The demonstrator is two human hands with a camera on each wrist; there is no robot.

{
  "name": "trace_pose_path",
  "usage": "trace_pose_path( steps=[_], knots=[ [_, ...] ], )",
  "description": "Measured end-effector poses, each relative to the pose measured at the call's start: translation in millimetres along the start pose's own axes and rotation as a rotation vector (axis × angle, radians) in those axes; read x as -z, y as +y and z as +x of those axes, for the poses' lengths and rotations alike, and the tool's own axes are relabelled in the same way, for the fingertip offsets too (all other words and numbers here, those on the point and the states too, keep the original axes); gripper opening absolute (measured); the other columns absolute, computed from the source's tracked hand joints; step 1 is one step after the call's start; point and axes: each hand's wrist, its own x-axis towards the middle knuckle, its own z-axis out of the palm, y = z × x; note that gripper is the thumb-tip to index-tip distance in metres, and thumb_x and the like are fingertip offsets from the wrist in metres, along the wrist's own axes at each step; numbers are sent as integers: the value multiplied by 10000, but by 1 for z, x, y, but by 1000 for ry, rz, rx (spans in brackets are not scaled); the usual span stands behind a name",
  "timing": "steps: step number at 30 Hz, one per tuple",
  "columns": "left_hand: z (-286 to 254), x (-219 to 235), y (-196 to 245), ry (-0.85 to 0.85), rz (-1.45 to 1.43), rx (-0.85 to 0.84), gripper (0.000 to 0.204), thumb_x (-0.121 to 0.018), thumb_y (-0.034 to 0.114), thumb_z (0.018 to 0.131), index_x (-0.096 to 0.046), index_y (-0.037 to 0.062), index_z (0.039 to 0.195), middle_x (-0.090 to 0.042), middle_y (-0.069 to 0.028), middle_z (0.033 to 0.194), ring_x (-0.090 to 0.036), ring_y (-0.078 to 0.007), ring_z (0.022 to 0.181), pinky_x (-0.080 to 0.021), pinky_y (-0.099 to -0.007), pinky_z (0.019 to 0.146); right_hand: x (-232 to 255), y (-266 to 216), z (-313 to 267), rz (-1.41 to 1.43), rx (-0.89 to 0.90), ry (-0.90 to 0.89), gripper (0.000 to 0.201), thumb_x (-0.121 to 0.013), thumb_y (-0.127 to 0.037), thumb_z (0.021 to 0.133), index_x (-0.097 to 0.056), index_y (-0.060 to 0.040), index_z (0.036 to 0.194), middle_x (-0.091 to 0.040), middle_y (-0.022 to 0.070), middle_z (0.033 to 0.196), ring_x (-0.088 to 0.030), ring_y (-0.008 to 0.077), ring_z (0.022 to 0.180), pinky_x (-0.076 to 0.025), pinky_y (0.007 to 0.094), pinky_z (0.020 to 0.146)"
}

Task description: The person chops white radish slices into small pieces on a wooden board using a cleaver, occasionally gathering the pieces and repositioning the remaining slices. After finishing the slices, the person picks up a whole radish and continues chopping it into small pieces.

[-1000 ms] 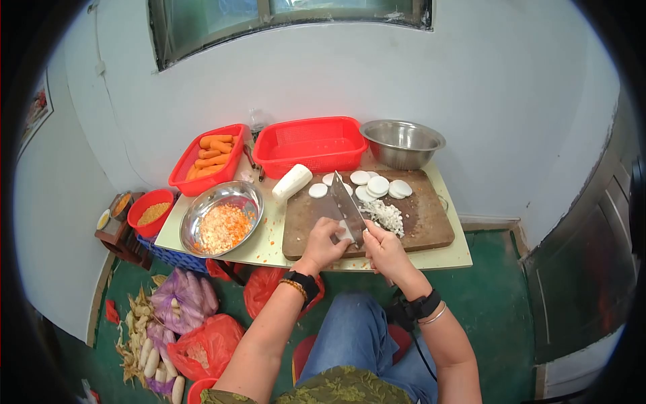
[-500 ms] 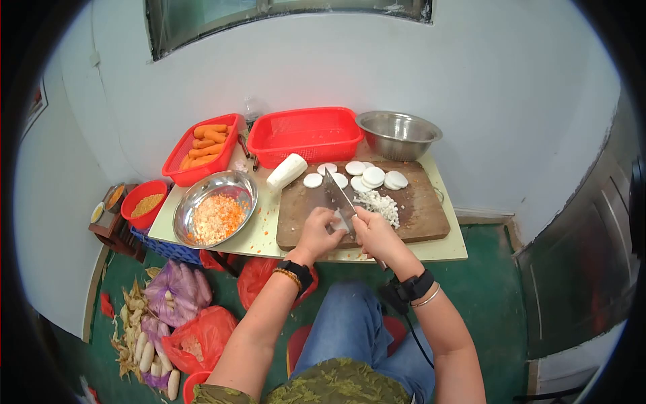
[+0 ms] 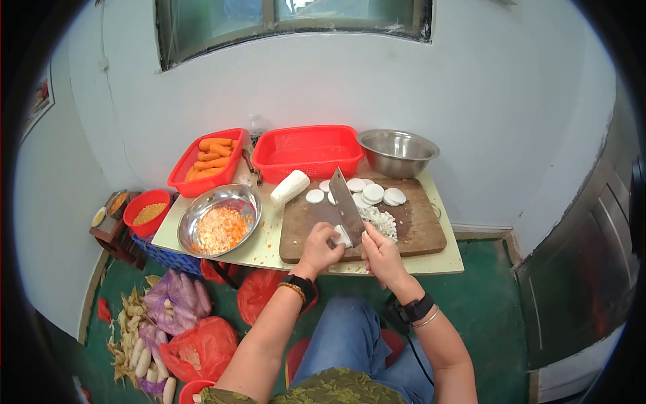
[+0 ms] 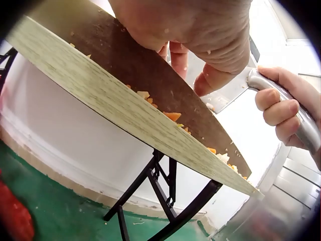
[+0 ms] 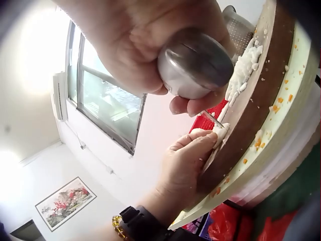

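Observation:
The right hand [image 3: 382, 254] grips the metal handle [image 5: 193, 63] of a cleaver [image 3: 347, 210], its wide blade standing upright over the wooden chopping board [image 3: 431, 225]. Left of the blade, the left hand [image 3: 319, 248] pinches a white piece [image 3: 342, 236] against the board with curled fingers. In the right wrist view the blade's edge meets that piece beside the left fingertips. Chopped white bits [image 3: 382, 221] lie right of the blade. Behind them are round white slices [image 3: 373, 193], some overlapping. A peeled white radish [image 3: 290, 188] rests at the board's left back edge.
Left on the table stands a steel bowl [image 3: 249, 200] of chopped orange and pale bits. Behind are a red basket [image 3: 180, 168] of carrots, another red basket [image 3: 309, 169] and a deep steel bowl [image 3: 398, 165]. Orange crumbs dot the table's front edge.
The cleaver blade has turned, showing more of its broad face. Both hands remain at the white piece near the board's front. The head view has shifted slightly.

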Motion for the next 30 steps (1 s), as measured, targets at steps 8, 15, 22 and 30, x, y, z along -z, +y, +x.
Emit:
trace_pose_path(
  steps=[8, 15, 22, 30],
  knots=[
    [1, 0, -1, -10, 23, 15, 213, -748, 111, 657, -645, 13, 815, -608, -150, 977, -626, -304, 865, -535, -367, 750, -4, -3, -2, -38, -28, -55, 462, -468, -237, 1016, -421, -24, 1424, -501, -5, 656, -455, 52, 459, -407, 225, 398],
    [1, 1, 0, -2, 6, 12, 207, -747, 120, 661, -651, 13, 811, -612, -148, 980, -637, -294, 839, -541, -359, 731, -1, -4, 4, -74, -58, -92, 461, -453, -220, 1015, -410, -19, 1428, -500, -5, 650, -454, 57, 450, -406, 227, 395],
    [2, 3, 0, -45, 17, 47, 244, -764, 140, 659, -665, 7, 839, -628, -167, 989, -641, -313, 886, -537, -367, 778, -6, -24, 24, -180, -99, -173, 405, -438, -224, 1007, -480, 14, 1332, -492, -8, 619, -459, 65, 447, -404, 231, 391],
    [1, 0, -2, -36, 6, 27, 242, -753, 141, 668, -649, 10, 843, -623, -166, 1001, -639, -315, 892, -536, -372, 789, -5, 5, 20, -82, -36, -95, 473, -468, -238, 1006, -412, -41, 1432, -492, -15, 626, -461, 61, 449, -408, 227, 396]
  ],
)
